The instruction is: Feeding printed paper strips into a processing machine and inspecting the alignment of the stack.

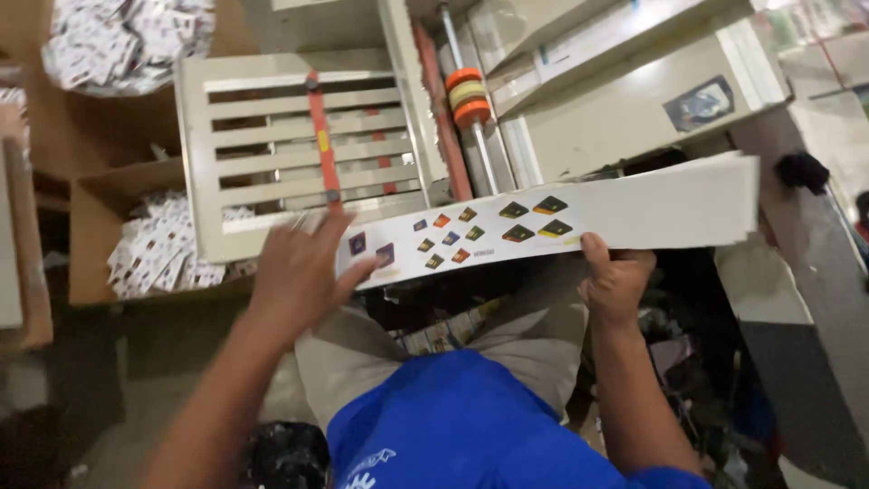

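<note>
A thick stack of long white printed sheets (652, 210), with small coloured square and diamond patches on top, lies across in front of me, tilted up to the right. My left hand (303, 272) presses flat on its left end, fingers spread. My right hand (611, 281) grips the stack's near edge from below, thumb on top. The stack is held above my lap, just in front of the beige slatted tray (272, 154) of a machine.
A beige machine (625, 100) with a metal shaft and orange-yellow rollers (468, 95) stands behind. A cardboard box (95, 235) of small printed pieces sits at left; a bag of similar pieces (127, 41) lies top left. More printed sheets (448, 330) lie under the stack.
</note>
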